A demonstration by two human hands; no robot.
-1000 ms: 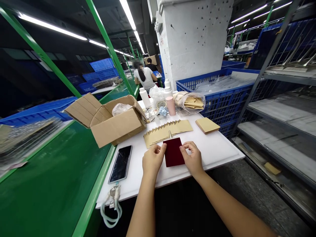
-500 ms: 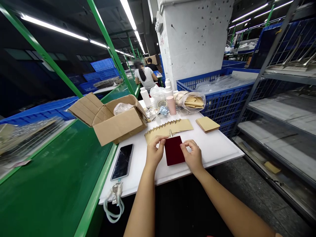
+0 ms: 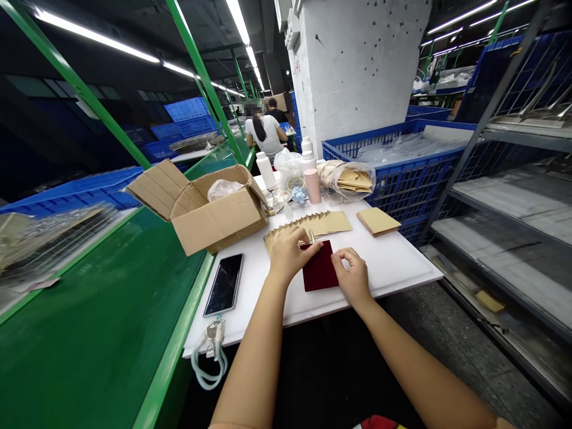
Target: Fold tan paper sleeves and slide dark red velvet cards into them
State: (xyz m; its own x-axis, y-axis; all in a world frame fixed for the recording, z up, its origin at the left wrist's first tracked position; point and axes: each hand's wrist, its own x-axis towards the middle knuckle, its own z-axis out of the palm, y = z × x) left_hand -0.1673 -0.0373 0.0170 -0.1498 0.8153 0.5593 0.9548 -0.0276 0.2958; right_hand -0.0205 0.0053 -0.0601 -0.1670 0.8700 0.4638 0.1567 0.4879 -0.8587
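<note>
**A:** The surface, quick!

**B:** White desk (image 3: 393, 268)! Near the far end, a fanned row of tan paper pieces (image 3: 328, 223), and off to the right, a small stack of tan cards (image 3: 378, 221). On the left, an open cardboard box (image 3: 218, 223) and a dark smartphone (image 3: 223, 285), face up, with a pale cable (image 3: 210, 363) dangling off the desk edge.

**A:** And further back?

**B:** A white plastic bottle (image 3: 266, 170), a pink cylinder (image 3: 313, 185), and a clear bag of tan pieces (image 3: 346, 180), all in a cluster!

**A:** The room around it?

**B:** Green conveyor bench (image 3: 89, 316) down the left, blue plastic crate (image 3: 402, 173) and grey metal shelving (image 3: 504, 238) on the right, a pitted concrete pillar (image 3: 366, 71) ahead. Far down the line, a co-worker (image 3: 267, 134) in a white top, back turned.

**A:** Now the hands!

**B:** Both low on the desk, either side of a dark red velvet pad (image 3: 319, 266), flat on the white surface, just in front of the fanned row. Left hand (image 3: 289, 256) half curled, fingertips at the pad's upper-left corner, right over a small silver metal tab (image 3: 310, 237). Right hand (image 3: 351, 275) half curled too, fingertips (image 3: 340, 256) at the pad's right edge.

**A:** Gripping?

**B:** Neither hand wide open, neither clenched. Actual grip on the pad? Impossible to tell from this view!
</note>
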